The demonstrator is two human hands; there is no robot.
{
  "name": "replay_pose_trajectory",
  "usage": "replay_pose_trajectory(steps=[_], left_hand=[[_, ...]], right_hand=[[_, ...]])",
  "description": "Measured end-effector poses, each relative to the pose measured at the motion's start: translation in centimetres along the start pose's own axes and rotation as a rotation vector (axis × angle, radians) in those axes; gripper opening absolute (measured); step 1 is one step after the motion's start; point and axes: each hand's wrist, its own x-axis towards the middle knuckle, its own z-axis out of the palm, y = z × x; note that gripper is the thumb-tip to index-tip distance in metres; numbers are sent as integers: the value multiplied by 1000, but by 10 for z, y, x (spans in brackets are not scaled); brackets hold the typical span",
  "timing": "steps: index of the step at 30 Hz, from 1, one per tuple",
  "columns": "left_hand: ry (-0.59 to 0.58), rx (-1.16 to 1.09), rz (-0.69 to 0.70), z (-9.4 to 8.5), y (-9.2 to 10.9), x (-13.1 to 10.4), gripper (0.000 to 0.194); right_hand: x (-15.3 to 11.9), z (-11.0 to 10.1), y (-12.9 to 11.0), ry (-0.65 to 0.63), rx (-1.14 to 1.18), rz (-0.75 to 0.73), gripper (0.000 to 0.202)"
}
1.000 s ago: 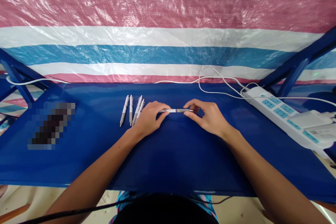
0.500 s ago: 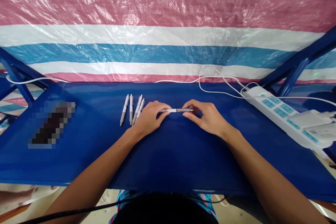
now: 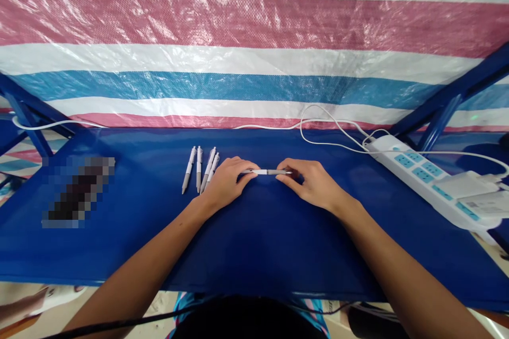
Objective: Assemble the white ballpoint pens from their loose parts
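Observation:
A white and grey pen (image 3: 262, 172) lies level between my two hands, above the blue table (image 3: 270, 238). My left hand (image 3: 230, 177) pinches its white end between thumb and fingers. At the grey tip end, my right hand (image 3: 308, 177) has thumb and fingertips closed on the pen. Several similar white and grey pens (image 3: 189, 170) rest side by side just left of my left hand, which partly covers the nearest one.
A white power strip (image 3: 421, 175) with plugged-in adapters lies at the right, its white cable (image 3: 334, 143) looping along the back. On the left is a blurred-out dark object (image 3: 79, 190). A striped plastic sheet (image 3: 238, 21) hangs behind; blue metal struts (image 3: 441, 116) flank the table.
My right thumb and fingertips have closed onto the pen's grey end; they were more spread around the tip before. The left hand keeps its grip. The camera view has tilted slightly.

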Motion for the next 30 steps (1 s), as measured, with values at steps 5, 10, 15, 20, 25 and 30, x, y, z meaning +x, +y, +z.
replay_pose_trajectory(steps=[5, 10, 15, 20, 25, 30], left_hand=[[-11, -17, -6, 1, 0, 0, 23], [-14, -11, -31, 1, 3, 0, 22], [-24, -55, -73, -2, 4, 1, 21], [-27, -37, -63, -2, 5, 0, 21], [-47, -29, -81, -3, 6, 0, 21], [-41, -59, -89, -5, 8, -1, 21]], right_hand=[[1, 5, 1, -6, -23, 24, 52], [1, 4, 2, -14, -3, 36, 50], [0, 1, 0, 2, -34, -31, 46], [0, 3, -2, -27, -27, 15, 59], [1, 1, -3, -11, 5, 4, 41], [0, 3, -2, 5, -18, -47, 38]])
